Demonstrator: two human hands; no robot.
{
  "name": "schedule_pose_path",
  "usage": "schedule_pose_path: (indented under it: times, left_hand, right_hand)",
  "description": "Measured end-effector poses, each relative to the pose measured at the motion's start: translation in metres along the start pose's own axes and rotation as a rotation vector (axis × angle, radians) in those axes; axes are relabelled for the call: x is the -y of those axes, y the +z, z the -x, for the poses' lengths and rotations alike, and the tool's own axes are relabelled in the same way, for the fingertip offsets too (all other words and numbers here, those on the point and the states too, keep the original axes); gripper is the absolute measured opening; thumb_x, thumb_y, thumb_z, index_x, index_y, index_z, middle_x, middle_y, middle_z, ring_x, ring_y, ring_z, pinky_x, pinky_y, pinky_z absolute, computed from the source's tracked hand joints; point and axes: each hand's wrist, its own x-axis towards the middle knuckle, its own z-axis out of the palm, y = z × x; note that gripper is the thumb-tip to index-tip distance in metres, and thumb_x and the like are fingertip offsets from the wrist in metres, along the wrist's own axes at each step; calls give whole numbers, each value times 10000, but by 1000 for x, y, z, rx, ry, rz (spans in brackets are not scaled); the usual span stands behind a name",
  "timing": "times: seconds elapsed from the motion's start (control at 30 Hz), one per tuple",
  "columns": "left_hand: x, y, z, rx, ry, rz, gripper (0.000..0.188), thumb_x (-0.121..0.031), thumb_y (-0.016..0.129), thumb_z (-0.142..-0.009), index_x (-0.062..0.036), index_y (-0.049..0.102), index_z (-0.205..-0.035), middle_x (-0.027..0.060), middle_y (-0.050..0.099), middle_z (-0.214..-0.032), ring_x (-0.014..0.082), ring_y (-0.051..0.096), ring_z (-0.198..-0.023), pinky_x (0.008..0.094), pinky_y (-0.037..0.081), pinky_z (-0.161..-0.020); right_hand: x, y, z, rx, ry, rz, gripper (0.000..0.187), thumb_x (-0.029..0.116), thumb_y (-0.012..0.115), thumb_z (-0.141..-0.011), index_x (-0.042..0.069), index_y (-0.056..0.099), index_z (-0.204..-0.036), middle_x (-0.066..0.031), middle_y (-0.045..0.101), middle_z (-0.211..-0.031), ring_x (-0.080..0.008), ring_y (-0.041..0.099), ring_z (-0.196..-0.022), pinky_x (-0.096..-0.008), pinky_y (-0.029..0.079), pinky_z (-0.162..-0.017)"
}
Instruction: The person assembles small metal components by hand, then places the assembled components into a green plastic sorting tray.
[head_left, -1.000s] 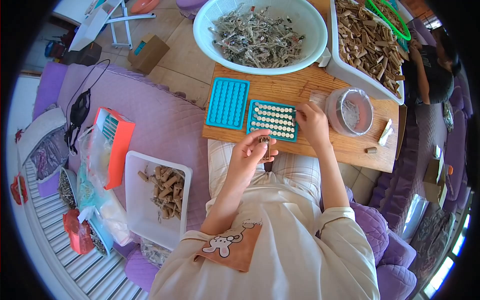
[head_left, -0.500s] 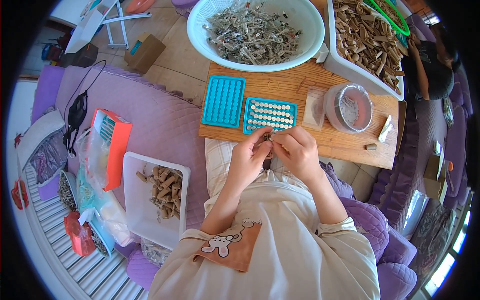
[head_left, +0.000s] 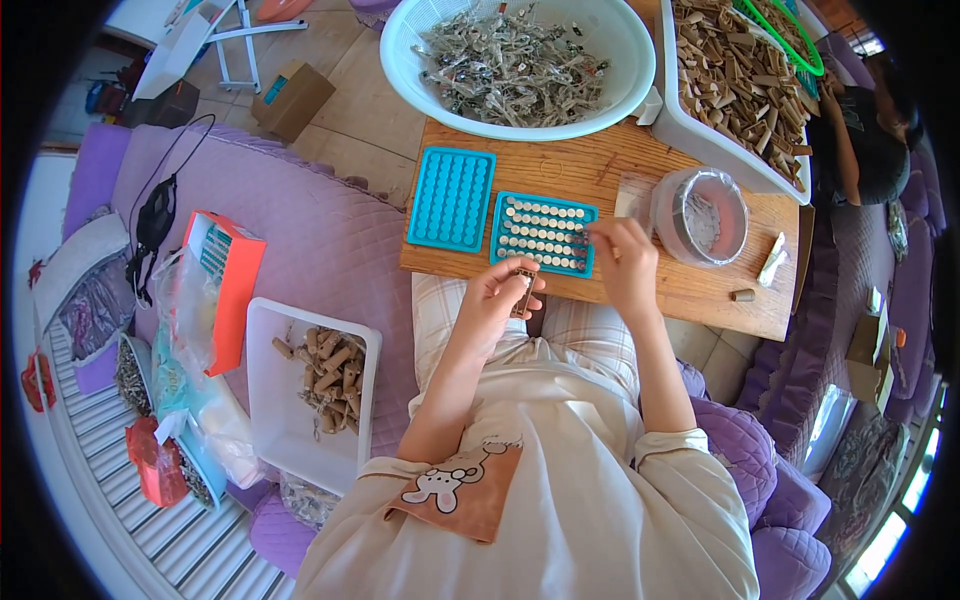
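Note:
My left hand [head_left: 500, 298] is closed round a small brown open-sided holder [head_left: 521, 293] with something pale in it, just off the table's near edge. Fingertips pinched, my right hand [head_left: 628, 262] reaches over the right side of a blue tray [head_left: 497, 262]. Rows of small round white discs [head_left: 540, 232] fill that tray. Whether a disc sits between my right fingertips is too small to tell. Left of it, a second blue tray [head_left: 450, 198] shows bare round hollows.
A pale-blue basin [head_left: 395, 70] of clear plastic-wrapped pieces, a white bin [head_left: 745, 165] of brown pieces, a lined tub [head_left: 740, 235] and a short brown tube [head_left: 743, 295] stand on the wooden table [head_left: 700, 300]. Left on the sofa sits a white tray [head_left: 280, 440]. Far right, a person [head_left: 870, 150].
My right hand has left the piece and moved up and right to the disc tray's right side. My left hand keeps the brown holder, now in plainer view.

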Motion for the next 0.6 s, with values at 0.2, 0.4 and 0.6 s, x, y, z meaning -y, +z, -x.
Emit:
schedule_pose_path:
  times: [0.2,0.4,0.6]
  left_hand:
    - [-1,-3,-3,-38,24,116,198,-122,451,-818,-59,509,-997,62,569,-860,110,572,-677,208,453,-542]
    - [-6,-3,-2,-38,30,164,220,-99,444,-822,-54,489,-1032,82,557,-904,128,578,-703,228,477,-586]
    - [-9,0,-1,-15,48,167,228,-89,441,-820,-49,484,-1040,95,550,-936,137,582,-730,231,481,-600]
  right_hand:
    - [-26,7,-5,-30,-10,270,106,74,570,-711,50,593,-811,-74,558,-815,-252,552,-725,-321,452,-614]
    - [-25,11,-5,-1,-55,392,83,74,560,-719,43,588,-790,-86,549,-790,-264,545,-706,-335,443,-601]
    - [-25,10,-5,-5,-37,320,63,50,580,-693,47,559,-752,-69,542,-778,-233,542,-698,-318,451,-580]
